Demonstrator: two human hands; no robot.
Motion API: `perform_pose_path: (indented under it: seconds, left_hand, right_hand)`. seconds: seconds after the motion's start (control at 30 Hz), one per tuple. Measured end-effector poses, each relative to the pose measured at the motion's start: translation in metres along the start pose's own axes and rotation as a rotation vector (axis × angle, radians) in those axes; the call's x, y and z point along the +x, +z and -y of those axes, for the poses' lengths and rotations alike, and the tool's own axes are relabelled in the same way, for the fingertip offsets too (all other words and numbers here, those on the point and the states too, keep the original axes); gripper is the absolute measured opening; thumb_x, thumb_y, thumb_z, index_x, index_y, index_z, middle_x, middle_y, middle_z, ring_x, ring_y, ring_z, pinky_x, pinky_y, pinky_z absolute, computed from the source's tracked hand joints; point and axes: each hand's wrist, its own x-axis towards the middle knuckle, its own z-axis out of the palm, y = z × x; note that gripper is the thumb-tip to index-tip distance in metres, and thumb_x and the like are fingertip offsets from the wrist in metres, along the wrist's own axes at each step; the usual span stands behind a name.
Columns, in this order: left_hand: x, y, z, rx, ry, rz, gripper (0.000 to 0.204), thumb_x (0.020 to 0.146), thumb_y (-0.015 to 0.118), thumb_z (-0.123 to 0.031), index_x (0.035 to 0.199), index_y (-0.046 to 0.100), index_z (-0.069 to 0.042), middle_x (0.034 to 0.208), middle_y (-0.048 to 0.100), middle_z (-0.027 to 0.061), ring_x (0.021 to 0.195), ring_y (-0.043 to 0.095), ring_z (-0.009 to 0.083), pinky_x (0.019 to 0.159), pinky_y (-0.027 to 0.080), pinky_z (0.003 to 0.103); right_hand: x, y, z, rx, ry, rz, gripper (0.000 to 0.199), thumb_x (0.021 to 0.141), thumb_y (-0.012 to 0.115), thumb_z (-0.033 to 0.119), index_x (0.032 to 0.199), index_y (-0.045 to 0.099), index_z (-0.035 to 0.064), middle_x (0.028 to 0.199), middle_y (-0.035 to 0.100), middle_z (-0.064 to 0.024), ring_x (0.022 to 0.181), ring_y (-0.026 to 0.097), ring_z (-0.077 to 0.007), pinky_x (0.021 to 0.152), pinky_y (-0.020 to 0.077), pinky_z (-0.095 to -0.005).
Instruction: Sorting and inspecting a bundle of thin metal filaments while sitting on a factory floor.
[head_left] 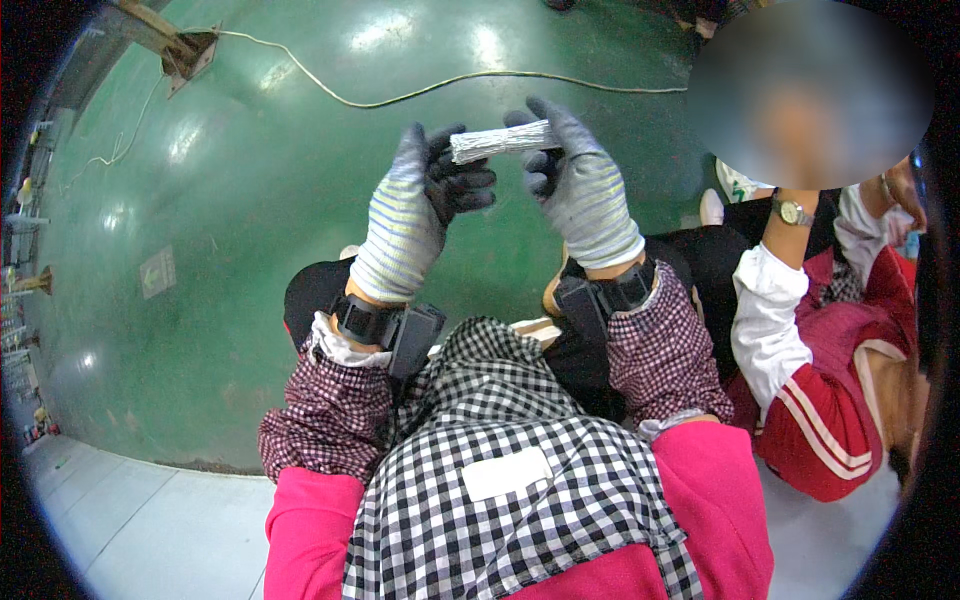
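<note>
Upper centre of frame: the striped-knit-gloved right hand (588,190) is gripping a silvery-white, rod-shaped stranded bundle (500,142); the matching-gloved left hand (418,200) is curving, fingers parted, at its left end, contact unclear.

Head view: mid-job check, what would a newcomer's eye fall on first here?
Probably the pale bundle of thin strands at upper centre, its right end in the gloved right hand, with the loosely curled left hand at its other end. Next, the black-and-white checked cloth over the wearer's front, lower centre. Then the pale cable curving across the green floor above the hands.
</note>
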Motion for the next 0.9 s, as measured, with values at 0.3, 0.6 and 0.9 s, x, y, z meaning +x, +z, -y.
perform_pose_path:
  seconds: [0.3, 0.6, 0.9]
  left_hand:
    - [0.006, 0.002, 0.012, -0.086, 0.007, -0.121, 0.09, 0.092, 0.039, -0.07, 0.145, 0.029, 0.002, 0.129, 0.055, 0.0177, 0.115, 0.057, 0.0333, 0.1, 0.045, 0.045]
    - [0.004, 0.009, 0.013, -0.053, 0.014, -0.091, 0.091, 0.091, 0.041, -0.07, 0.144, 0.029, 0.003, 0.133, 0.053, 0.0192, 0.117, 0.057, 0.0319, 0.1, 0.045, 0.045]
    - [0.012, -0.011, 0.028, -0.12, -0.092, -0.122, 0.059, 0.099, 0.045, -0.05, 0.122, 0.056, 0.003, 0.107, 0.066, 0.013, 0.092, 0.066, 0.0241, 0.083, 0.054, 0.037]
  right_hand:
    - [-0.02, 0.015, -0.014, -0.46, -0.319, 0.199, 0.043, 0.094, 0.065, 0.022, 0.128, 0.053, -0.0011, 0.097, 0.069, -0.0105, 0.074, 0.066, -0.0119, 0.062, 0.054, -0.0238]
    - [-0.019, 0.009, -0.011, -0.387, -0.355, 0.19, 0.046, 0.093, 0.067, 0.022, 0.13, 0.052, -0.0028, 0.099, 0.069, -0.0108, 0.085, 0.067, -0.0134, 0.073, 0.0558, -0.0262]
    - [-0.021, 0.002, -0.019, -0.535, -0.504, 0.309, 0.073, 0.084, 0.077, 0.025, 0.143, 0.041, 0.0052, 0.105, 0.069, -0.0106, 0.09, 0.067, -0.0127, 0.082, 0.0543, -0.0276]
